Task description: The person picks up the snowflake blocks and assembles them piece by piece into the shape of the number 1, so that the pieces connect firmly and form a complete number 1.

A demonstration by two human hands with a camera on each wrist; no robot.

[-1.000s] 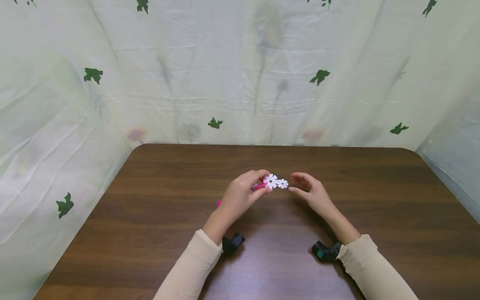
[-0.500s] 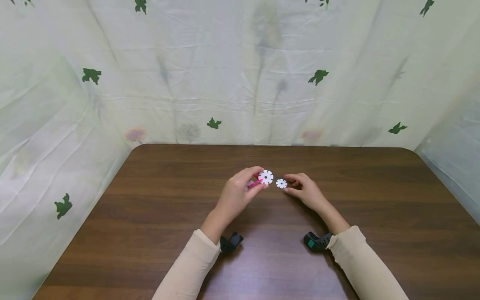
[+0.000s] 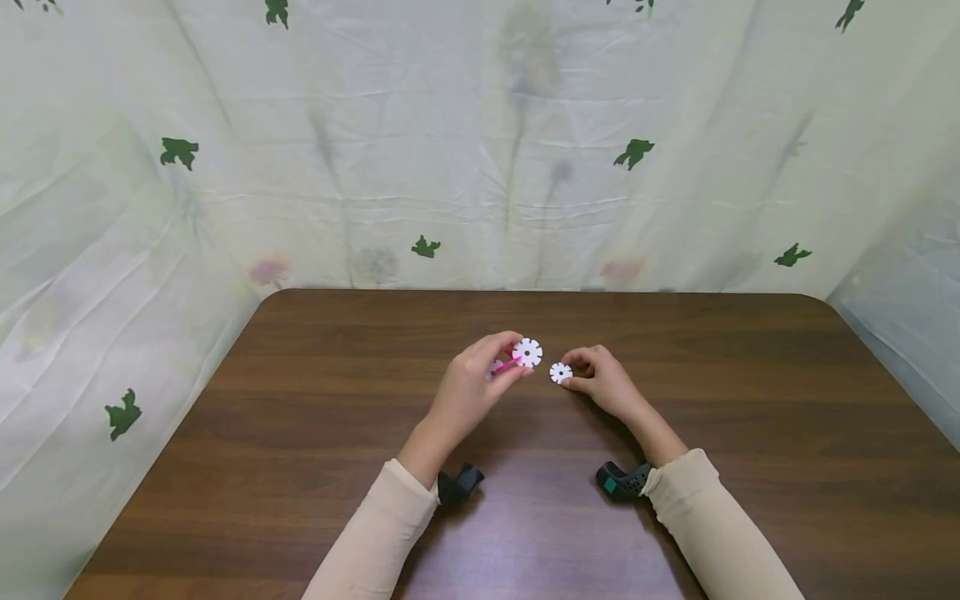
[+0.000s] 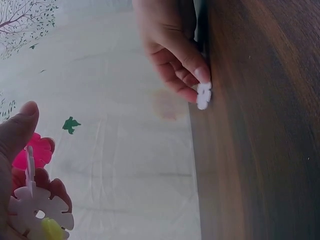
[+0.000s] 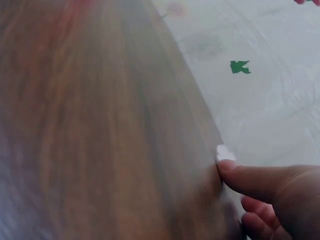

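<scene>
My left hand (image 3: 468, 379) grips a cluster of interlocking notched discs over the table. In the head view, a white notched disc (image 3: 527, 352) faces up at its fingertips, with a pink piece (image 3: 507, 365) crossing it. The left wrist view shows more of the cluster: a bright pink disc (image 4: 44, 151), a white disc (image 4: 47, 205) with a centre hole, and a yellow piece (image 4: 52, 229) slotted in at the bottom. Just to the right, my right hand (image 3: 611, 385) pinches a smaller white notched disc (image 3: 561, 372) between thumb and fingers. A small gap separates it from the cluster.
Both hands work above a brown wooden table (image 3: 315, 467). Behind its far edge hangs a pale curtain (image 3: 450, 150) with green leaf-like shapes. A black wrist camera (image 3: 461, 485) sits on the left wrist, another camera (image 3: 624, 482) on the right.
The small white disc was against the larger one, with the right hand beside it; now the right hand pinches it, apart from the cluster. The left hand has shifted slightly left.
</scene>
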